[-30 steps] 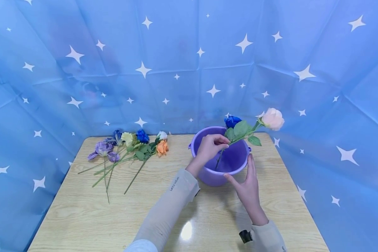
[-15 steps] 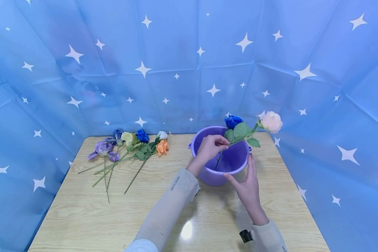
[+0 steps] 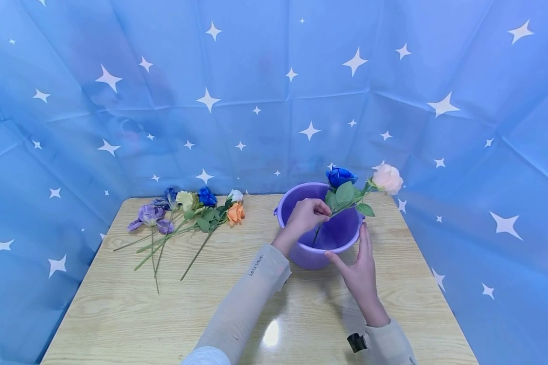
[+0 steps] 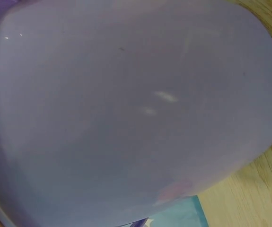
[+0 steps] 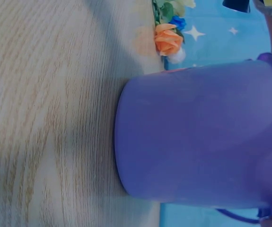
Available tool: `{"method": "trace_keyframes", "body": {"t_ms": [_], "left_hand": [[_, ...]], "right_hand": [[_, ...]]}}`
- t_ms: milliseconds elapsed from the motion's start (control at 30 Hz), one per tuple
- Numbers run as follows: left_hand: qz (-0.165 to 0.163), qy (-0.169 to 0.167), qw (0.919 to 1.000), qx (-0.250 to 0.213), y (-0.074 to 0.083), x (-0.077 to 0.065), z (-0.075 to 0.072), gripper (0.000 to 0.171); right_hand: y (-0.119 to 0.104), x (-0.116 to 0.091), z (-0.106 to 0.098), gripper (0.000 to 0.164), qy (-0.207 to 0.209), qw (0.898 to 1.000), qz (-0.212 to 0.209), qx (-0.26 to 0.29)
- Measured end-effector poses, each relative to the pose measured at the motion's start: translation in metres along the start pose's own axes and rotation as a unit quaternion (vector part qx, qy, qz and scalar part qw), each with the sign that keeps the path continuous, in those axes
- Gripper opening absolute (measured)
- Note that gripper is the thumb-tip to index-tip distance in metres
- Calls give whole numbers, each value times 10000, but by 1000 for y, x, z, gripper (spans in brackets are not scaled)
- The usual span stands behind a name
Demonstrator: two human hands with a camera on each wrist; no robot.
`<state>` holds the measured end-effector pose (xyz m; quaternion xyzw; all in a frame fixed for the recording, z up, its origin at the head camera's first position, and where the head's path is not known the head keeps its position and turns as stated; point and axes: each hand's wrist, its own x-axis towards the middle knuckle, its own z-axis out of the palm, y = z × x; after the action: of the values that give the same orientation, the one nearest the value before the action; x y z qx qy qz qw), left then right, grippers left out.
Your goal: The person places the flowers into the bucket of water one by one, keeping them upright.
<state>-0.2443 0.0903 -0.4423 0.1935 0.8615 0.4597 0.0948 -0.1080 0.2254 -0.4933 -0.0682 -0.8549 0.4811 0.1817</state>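
Observation:
My left hand (image 3: 307, 217) pinches the green stem of a pale pink rose (image 3: 387, 178) over a purple bucket (image 3: 312, 259). The rose leans to the right, its head beyond the rim and its leaves (image 3: 345, 194) above the opening. Behind those leaves, a blue rose (image 3: 341, 177) shows at the back rim; most of its stem is hidden. With thumb at the front rim and straight fingers along the side, my right hand (image 3: 360, 271) touches the bucket. The bucket's outer wall (image 4: 136, 123) fills the left wrist view. In the right wrist view, the bucket (image 5: 197, 137) appears sideways.
On the left of the wooden table (image 3: 118, 319) lie several flowers: a purple one (image 3: 150, 215), a pale yellow one (image 3: 185, 201), a blue rose (image 3: 207, 196), an orange rose (image 3: 235, 213) and a white one (image 3: 235, 195). A blue star-patterned curtain (image 3: 265, 132) hangs behind.
The pink rose's head has shifted left and slightly down, nearer the blue rose in the bucket. The left hand has moved only slightly; the right hand and bucket have stayed put.

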Motion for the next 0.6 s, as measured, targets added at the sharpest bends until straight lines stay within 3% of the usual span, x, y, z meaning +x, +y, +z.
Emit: {"method": "trace_keyframes", "body": {"t_ms": [600], "left_hand": [[-270,-194,9989,327,0,2,2,6]], "right_hand": [[0,-1,1,112,5,10000,30,67]]}}
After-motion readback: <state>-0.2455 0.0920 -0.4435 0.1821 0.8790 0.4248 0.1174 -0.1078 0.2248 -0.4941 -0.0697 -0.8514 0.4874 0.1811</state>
